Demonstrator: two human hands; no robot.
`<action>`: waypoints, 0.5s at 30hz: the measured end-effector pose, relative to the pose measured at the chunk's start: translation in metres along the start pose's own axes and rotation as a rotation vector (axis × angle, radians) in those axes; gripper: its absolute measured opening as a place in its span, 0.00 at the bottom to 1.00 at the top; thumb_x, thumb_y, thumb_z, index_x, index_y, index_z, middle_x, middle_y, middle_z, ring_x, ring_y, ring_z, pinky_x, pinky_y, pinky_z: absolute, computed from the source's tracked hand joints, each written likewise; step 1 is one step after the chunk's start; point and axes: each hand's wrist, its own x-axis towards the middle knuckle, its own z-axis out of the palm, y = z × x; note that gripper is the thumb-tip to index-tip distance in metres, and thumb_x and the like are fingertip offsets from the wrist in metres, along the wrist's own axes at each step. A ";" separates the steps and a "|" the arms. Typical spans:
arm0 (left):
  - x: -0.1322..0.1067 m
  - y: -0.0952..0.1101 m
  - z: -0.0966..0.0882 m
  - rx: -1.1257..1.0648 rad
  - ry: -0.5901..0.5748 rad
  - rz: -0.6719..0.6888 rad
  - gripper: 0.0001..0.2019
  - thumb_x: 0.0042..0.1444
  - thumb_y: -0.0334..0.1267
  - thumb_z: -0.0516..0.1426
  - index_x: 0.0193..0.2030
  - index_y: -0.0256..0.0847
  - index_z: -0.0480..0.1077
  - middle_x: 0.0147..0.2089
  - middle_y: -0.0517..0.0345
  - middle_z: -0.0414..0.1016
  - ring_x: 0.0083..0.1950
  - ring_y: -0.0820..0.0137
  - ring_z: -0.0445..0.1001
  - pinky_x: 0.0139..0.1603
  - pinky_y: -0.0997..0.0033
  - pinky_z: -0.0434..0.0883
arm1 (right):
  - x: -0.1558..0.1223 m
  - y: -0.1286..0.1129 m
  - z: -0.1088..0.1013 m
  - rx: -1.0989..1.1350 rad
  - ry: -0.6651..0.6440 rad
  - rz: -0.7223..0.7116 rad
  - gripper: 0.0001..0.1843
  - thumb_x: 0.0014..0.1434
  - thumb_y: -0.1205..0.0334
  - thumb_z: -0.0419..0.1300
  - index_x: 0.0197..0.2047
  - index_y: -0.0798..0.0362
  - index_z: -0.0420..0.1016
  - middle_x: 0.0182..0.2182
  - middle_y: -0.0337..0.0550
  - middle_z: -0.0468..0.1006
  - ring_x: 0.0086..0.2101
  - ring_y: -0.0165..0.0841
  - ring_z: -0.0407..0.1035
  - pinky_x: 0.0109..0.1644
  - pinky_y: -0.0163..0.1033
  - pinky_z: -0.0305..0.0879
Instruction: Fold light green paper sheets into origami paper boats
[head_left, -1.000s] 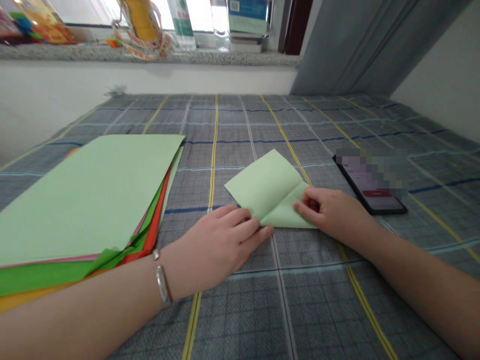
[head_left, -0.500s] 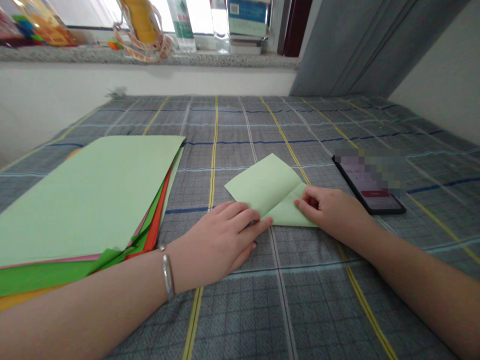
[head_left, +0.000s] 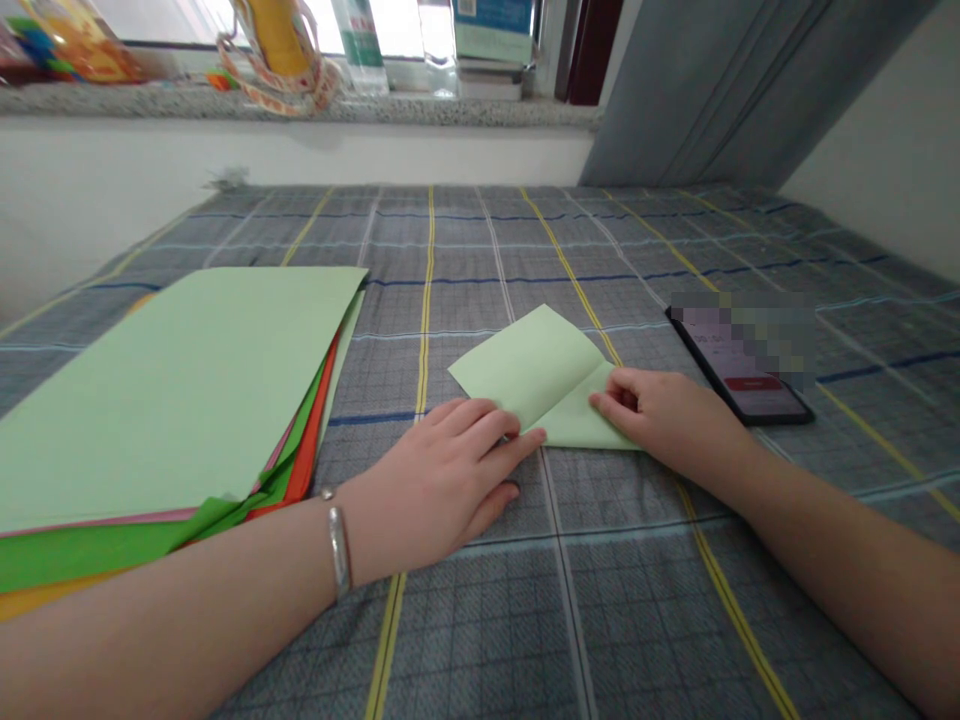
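A folded sheet of light green paper lies on the grey plaid cloth. My left hand rests flat at the sheet's near left corner, fingers stretched out with the tips pressing on its edge. My right hand sits at the sheet's right corner, fingers curled and pinching the folded flap there. A silver bracelet is on my left wrist.
A stack of coloured paper sheets, light green on top with orange and dark green beneath, lies at the left. A black phone lies to the right of my right hand. Bottles and a box stand on the windowsill behind.
Both hands stay on the folded sheet. My left hand has slid slightly back along the near edge; the paper has barely shifted.
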 end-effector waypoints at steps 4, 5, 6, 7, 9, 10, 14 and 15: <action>-0.001 0.001 0.000 -0.005 -0.002 -0.005 0.21 0.64 0.39 0.50 0.63 0.40 0.59 0.52 0.51 0.67 0.53 0.61 0.62 0.56 0.54 0.64 | 0.001 0.000 0.000 -0.006 0.005 0.010 0.18 0.60 0.47 0.50 0.26 0.49 0.68 0.22 0.39 0.73 0.24 0.32 0.64 0.25 0.36 0.47; -0.002 0.001 -0.001 -0.008 -0.002 -0.008 0.22 0.64 0.40 0.50 0.63 0.40 0.59 0.52 0.51 0.66 0.53 0.60 0.62 0.56 0.54 0.64 | 0.001 0.000 -0.001 -0.007 0.006 0.011 0.18 0.60 0.47 0.50 0.26 0.50 0.68 0.22 0.39 0.73 0.24 0.32 0.64 0.25 0.36 0.46; -0.002 0.002 -0.001 -0.011 -0.002 -0.009 0.23 0.63 0.42 0.51 0.64 0.40 0.59 0.53 0.50 0.66 0.54 0.60 0.62 0.56 0.54 0.64 | 0.001 0.000 -0.001 -0.007 0.006 0.009 0.18 0.60 0.47 0.50 0.26 0.50 0.68 0.22 0.39 0.73 0.24 0.32 0.64 0.25 0.36 0.46; -0.003 0.002 -0.001 -0.013 -0.004 -0.009 0.24 0.63 0.44 0.51 0.64 0.40 0.58 0.53 0.50 0.66 0.54 0.59 0.62 0.57 0.53 0.63 | 0.001 0.000 -0.001 -0.007 0.006 0.006 0.18 0.60 0.47 0.50 0.26 0.50 0.68 0.22 0.39 0.73 0.24 0.31 0.64 0.25 0.36 0.46; -0.004 0.003 -0.002 -0.021 -0.007 -0.006 0.27 0.62 0.48 0.52 0.65 0.39 0.57 0.54 0.49 0.65 0.56 0.58 0.61 0.58 0.52 0.62 | 0.001 0.000 0.000 -0.008 0.007 -0.002 0.18 0.60 0.47 0.50 0.26 0.50 0.68 0.22 0.39 0.73 0.23 0.31 0.64 0.25 0.36 0.46; -0.004 0.003 -0.002 -0.024 -0.007 -0.003 0.28 0.61 0.50 0.52 0.65 0.39 0.57 0.54 0.49 0.65 0.56 0.57 0.61 0.58 0.52 0.62 | 0.000 0.000 0.000 -0.008 0.010 -0.005 0.18 0.60 0.48 0.50 0.26 0.50 0.68 0.22 0.38 0.73 0.23 0.31 0.64 0.25 0.36 0.46; -0.005 0.002 0.000 -0.029 -0.001 0.002 0.28 0.62 0.51 0.51 0.65 0.39 0.57 0.54 0.49 0.65 0.56 0.57 0.61 0.58 0.51 0.61 | -0.005 -0.001 0.003 0.005 0.150 -0.058 0.11 0.59 0.52 0.54 0.33 0.50 0.70 0.28 0.39 0.75 0.26 0.32 0.66 0.26 0.36 0.53; -0.005 0.001 0.000 -0.028 -0.001 0.002 0.28 0.62 0.51 0.51 0.65 0.39 0.57 0.54 0.49 0.65 0.56 0.57 0.61 0.58 0.51 0.61 | -0.006 -0.001 0.003 0.008 0.219 -0.121 0.10 0.59 0.53 0.55 0.36 0.51 0.70 0.32 0.41 0.75 0.29 0.33 0.68 0.28 0.37 0.57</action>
